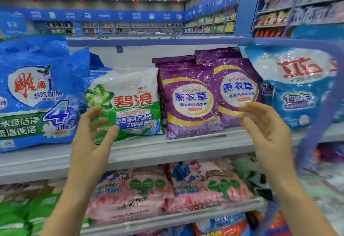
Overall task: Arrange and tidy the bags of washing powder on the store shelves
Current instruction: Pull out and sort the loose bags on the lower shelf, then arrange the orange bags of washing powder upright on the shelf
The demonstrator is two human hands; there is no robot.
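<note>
Head view: left hand (93,133) and right hand (264,124) are both open, fingers spread, holding nothing, before the upper shelf's (167,148) front edge; bags face outward there; green bag (128,102) slumps, purple bags (189,102) overlap; straightening seemingly remains.

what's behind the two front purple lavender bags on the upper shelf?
More purple bags, only their tops showing above the front purple lavender bags. Behind those, the white shelf back panel. How many rows deep is hidden.
</note>
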